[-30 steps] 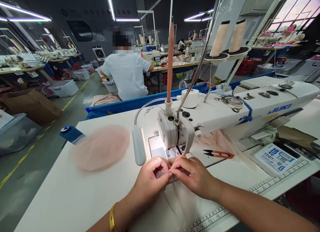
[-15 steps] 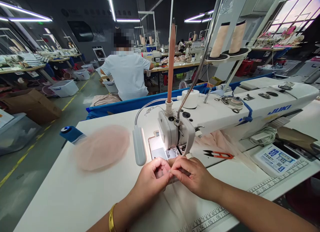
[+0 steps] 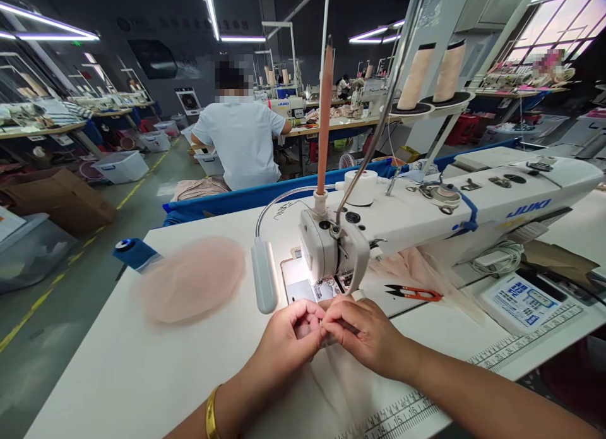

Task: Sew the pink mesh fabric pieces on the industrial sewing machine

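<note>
Sheer fabric (image 3: pixel 334 383) between left hand (image 3: pixel 284 345), right hand (image 3: pixel 372 338)

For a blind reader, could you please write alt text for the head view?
Left hand and right hand pinch sheer pink fabric on a table before a white sewing machine. Red snips lie at right, a pink fabric stack at left.

Your fabric piece (image 3: pixel 334 372) — sheer pale pink, same as the mesh stack (image 3: pixel 194 278). Sewing machine (image 3: pixel 426 211) white, blue lettering. Snips (image 3: pixel 414 292) — orange handles, black blades. Bangle (image 3: pixel 211 415) gold, table (image 3: pixel 118 376) white.
</note>
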Tool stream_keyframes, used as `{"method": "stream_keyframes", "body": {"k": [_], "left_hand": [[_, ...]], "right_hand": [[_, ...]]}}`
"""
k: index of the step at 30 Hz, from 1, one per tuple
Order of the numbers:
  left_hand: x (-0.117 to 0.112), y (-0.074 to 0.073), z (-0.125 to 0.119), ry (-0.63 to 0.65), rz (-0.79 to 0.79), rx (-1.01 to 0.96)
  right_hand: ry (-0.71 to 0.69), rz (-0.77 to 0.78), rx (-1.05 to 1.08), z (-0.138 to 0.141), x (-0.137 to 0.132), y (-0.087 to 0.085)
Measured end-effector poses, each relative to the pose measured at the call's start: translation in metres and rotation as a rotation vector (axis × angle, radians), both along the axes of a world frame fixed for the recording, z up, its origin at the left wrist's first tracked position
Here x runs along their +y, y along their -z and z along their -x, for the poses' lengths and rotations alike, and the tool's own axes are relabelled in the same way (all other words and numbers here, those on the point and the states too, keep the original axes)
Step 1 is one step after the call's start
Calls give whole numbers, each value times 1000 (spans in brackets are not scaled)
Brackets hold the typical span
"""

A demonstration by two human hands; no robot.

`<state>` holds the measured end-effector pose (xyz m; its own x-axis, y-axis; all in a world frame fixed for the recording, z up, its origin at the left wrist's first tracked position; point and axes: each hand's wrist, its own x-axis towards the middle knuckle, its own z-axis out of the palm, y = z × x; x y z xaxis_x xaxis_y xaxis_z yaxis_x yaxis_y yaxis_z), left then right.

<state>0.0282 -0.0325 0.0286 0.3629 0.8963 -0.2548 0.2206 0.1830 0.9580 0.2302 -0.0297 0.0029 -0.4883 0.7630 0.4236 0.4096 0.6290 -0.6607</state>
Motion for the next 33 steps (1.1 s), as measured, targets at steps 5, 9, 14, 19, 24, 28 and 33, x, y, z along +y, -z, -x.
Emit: {"method": "stream_keyframes", "body": {"k": [5, 9, 14, 19, 24, 28, 33], "left_hand": [[0, 0, 2, 13, 6, 25], [0, 3, 4, -22, -15, 37], [-9, 8, 5, -69, -118, -39], [-13, 17, 6, -113, -42, -86], [-13, 13, 9, -60, -10, -98], [-11, 4, 8, -58, -122, 15], [-1, 6, 7, -40, -49, -54]], "right_hand": [[22, -3, -13, -2, 0, 1], [25, -1, -30, 0, -2, -2], [12, -59, 9, 5, -6, 1], [-57, -128, 59, 3, -1, 16], [-79, -112, 45, 0, -1, 20], [-17, -92, 13, 1, -6, 10], [31, -112, 12, 1, 0, 3]]}}
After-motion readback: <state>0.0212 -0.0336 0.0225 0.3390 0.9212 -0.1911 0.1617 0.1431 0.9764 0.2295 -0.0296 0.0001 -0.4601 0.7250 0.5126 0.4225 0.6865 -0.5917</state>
